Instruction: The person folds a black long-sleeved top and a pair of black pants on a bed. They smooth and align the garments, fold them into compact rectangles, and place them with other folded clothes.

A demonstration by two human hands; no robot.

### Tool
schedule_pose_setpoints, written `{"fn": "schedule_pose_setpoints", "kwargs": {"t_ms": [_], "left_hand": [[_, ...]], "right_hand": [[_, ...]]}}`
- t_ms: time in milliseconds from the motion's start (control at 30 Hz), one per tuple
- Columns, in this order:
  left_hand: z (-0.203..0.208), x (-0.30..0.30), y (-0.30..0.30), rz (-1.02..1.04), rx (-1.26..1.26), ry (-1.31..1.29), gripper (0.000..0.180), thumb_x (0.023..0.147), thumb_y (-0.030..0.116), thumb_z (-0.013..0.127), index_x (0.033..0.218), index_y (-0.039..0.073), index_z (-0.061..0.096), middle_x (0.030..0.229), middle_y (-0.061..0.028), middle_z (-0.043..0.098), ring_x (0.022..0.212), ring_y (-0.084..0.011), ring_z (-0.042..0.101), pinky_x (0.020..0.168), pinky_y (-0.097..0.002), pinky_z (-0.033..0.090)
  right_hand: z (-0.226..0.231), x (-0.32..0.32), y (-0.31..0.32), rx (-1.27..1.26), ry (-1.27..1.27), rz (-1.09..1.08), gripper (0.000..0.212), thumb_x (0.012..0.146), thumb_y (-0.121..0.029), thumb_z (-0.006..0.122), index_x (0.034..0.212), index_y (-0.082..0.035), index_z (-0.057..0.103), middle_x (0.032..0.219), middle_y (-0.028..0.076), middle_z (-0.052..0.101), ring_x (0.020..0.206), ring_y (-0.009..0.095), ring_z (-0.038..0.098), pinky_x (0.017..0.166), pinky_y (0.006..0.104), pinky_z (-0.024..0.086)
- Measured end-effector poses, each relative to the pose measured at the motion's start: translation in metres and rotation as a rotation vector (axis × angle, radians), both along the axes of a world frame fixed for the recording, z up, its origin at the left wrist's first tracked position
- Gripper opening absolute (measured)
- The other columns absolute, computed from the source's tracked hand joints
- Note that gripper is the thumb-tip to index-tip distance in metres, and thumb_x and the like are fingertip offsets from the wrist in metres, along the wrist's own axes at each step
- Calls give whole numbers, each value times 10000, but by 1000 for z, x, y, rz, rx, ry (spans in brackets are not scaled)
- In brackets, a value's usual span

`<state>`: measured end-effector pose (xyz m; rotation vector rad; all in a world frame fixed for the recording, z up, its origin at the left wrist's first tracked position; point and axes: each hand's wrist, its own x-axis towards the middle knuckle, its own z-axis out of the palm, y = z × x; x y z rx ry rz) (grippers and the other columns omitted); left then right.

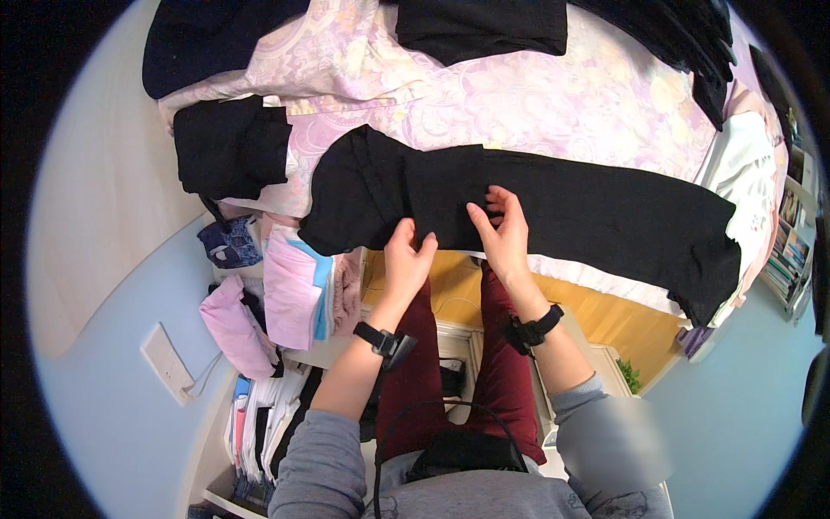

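Observation:
A long black garment (579,203) lies stretched across the bed from left to right, its left part folded over on itself. My left hand (408,264) is at its near edge by the folded part, thumb and forefinger apart; the other fingers are hidden. My right hand (506,233) rests over the middle of the cloth, fingers loosely bent and the thumb spread away. Neither hand visibly grips the fabric. Left of the garment sits a folded black piece of clothing (229,147).
More dark clothes (480,30) lie along the far side of the patterned bedspread (519,104). White clothing (743,169) is at the right edge. Folded pink clothes (292,285) are stacked at the left, above a shelf of clothes (259,424). A wall socket (167,362) is nearby.

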<state>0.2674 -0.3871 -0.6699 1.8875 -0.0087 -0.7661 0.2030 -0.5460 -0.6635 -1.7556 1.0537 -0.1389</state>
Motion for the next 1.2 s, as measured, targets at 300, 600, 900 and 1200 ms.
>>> {"fn": "schedule_pose_setpoints", "kwargs": {"t_ms": [300,600,900,1200], "left_hand": [[10,-2,13,-133,200,-37,133,808,12,635,863,-13,516,660,-107,540,607,-117,536,563,-289,438],[10,0,13,82,162,-175,478,811,131,770,1193,-28,531,1015,-145,617,826,-216,630,719,-337,530],[20,22,-17,-64,359,-252,309,836,204,737,793,-24,534,772,-199,585,715,-379,587,631,-440,459],[13,27,1,84,299,-209,410,810,170,782,1056,-4,504,816,-154,571,722,-336,584,681,-405,490]], "right_hand": [[5,21,-4,46,-284,165,202,815,-30,716,915,-24,542,933,90,623,881,188,590,816,308,477],[-7,34,-3,165,-23,43,308,900,-66,669,1150,-4,500,973,109,634,811,161,648,720,289,534],[24,14,21,-457,-213,591,383,725,-130,768,1054,-53,587,1077,150,586,974,337,565,844,410,462],[15,5,10,-502,-65,452,370,811,-145,725,1153,-72,604,1255,149,556,1134,353,539,950,448,431]]}}
